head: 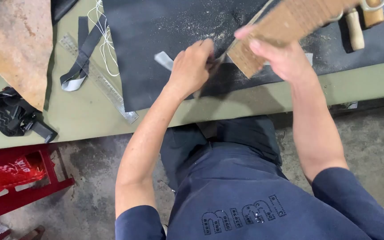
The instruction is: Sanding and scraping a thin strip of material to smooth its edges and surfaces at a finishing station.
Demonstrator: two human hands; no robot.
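My left hand is closed around a small dark tool, its blade pressed at the lower end of a tan perforated strip. My right hand grips that strip from the right, thumb and fingers around its edge, holding it tilted over a large black sheet spread on the olive table. Pale dust lies scattered on the black sheet near the hands. A grey tab pokes out beside my left wrist.
A clear ruler lies diagonally left of the sheet, with a black strap and white cord. A brown hide piece and black pouch sit far left. Wooden-handled tools rest top right. A red stool stands below.
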